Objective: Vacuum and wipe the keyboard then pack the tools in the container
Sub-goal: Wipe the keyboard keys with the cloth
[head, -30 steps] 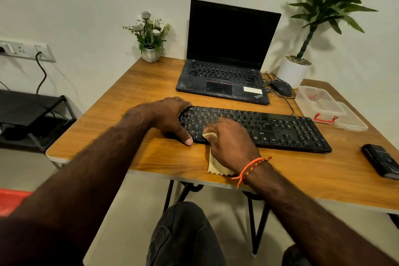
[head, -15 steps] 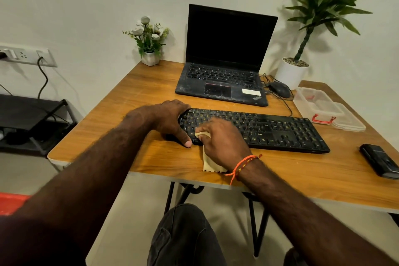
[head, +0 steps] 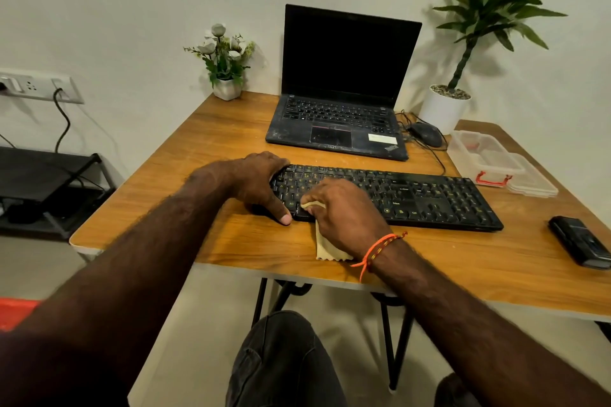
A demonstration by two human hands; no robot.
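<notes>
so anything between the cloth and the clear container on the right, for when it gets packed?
Nothing visible blocks it. The cloth is in the right hand at the keyboard's left end; the container sits open at the table's right edge, beyond the keyboard's far right corner. Lifting the cloth over the keyboard looks clear.

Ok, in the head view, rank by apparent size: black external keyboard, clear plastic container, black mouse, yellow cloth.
1. Black external keyboard
2. Clear plastic container
3. Yellow cloth and black mouse look alike; the cloth is nearer and partly hidden.
</notes>
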